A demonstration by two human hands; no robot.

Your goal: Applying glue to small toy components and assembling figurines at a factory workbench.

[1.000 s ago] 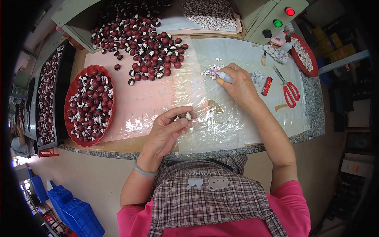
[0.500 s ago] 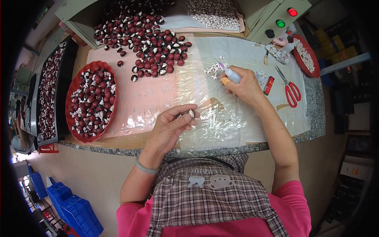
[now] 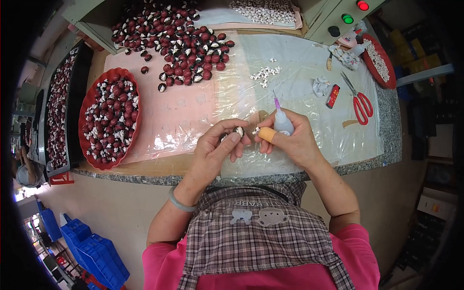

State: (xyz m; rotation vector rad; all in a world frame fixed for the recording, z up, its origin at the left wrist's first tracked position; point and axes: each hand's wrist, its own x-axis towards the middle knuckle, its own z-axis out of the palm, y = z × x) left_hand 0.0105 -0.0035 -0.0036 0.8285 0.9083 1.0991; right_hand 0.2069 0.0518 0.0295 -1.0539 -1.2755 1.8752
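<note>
My left hand (image 3: 216, 146) pinches a small dark ball (image 3: 239, 130) with a white patch facing up. Close beside it, my right hand (image 3: 300, 141) is closed around a small squeeze bottle (image 3: 282, 123) with a purple needle tip pointing away from me. An orange finger cot (image 3: 267, 135) covers one of its digits. Between those fingertips sits a tiny white piece (image 3: 256, 130), a narrow gap from the ball. Loose white pieces (image 3: 265, 73) lie scattered on the plastic sheet beyond my hands.
Dark red balls (image 3: 186, 60) are heaped at the back left. A red scalloped bowl (image 3: 110, 165) and a black tray (image 3: 72, 92) full of balls stand left. Rightward lie red-handled scissors (image 3: 362, 107), a small red object (image 3: 332, 96), crumpled tissue (image 3: 320, 86) and a red dish (image 3: 389, 84).
My right hand has come back from the loose white pieces toward my left hand, now with a white piece at its fingertips. The bottle tip has swung to point away from me.
</note>
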